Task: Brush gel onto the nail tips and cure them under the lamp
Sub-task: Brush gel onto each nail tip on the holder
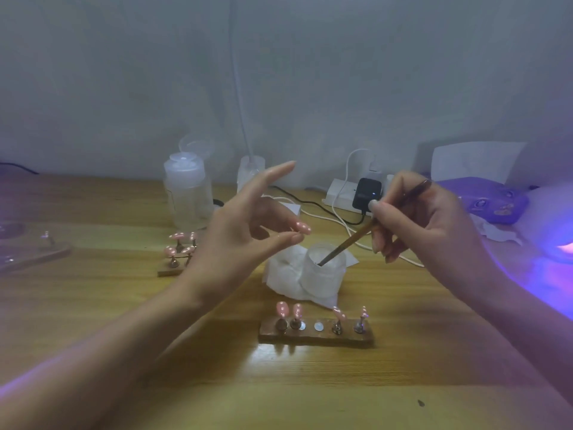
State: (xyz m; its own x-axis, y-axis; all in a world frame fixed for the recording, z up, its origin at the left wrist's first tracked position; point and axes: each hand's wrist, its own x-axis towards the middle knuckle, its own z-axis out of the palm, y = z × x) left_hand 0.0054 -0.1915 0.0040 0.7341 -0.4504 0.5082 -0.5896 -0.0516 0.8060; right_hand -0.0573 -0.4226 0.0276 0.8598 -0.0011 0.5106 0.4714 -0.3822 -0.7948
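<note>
Two bare hands work above the middle of the light wooden tabletop (pixel 124 305) in the head view. The left hand (pixel 248 225) pinches one pink oval nail tip with white dots (pixel 302 228) between the thumb and a curled finger; its index finger stands straight and apart from the rest. The right hand (pixel 428 221) grips a thin brown-handled brush (pixel 356 240), fingers clamped round the shaft. The brush slants down to the left, with its bristle end inside the mouth of a small frosted white jar (pixel 325 268). The jar stands on a crumpled white tissue (pixel 282 274) at the tabletop's centre.

Toward the front edge lies a brown wooden holder bar (pixel 316 336) carrying four more pink nail tips (pixel 282 308) on metal pegs, with two bare discs between them. A second wooden holder (pixel 169 271) with four tips stands left of the jar, partly behind the left wrist.

Near the back edge stand a clear plastic bottle (pixel 187 193) and a white power strip (pixel 338 197) with a black adapter (pixel 366 193). At the right edge a white curing lamp (pixel 552 218) glows violet.
</note>
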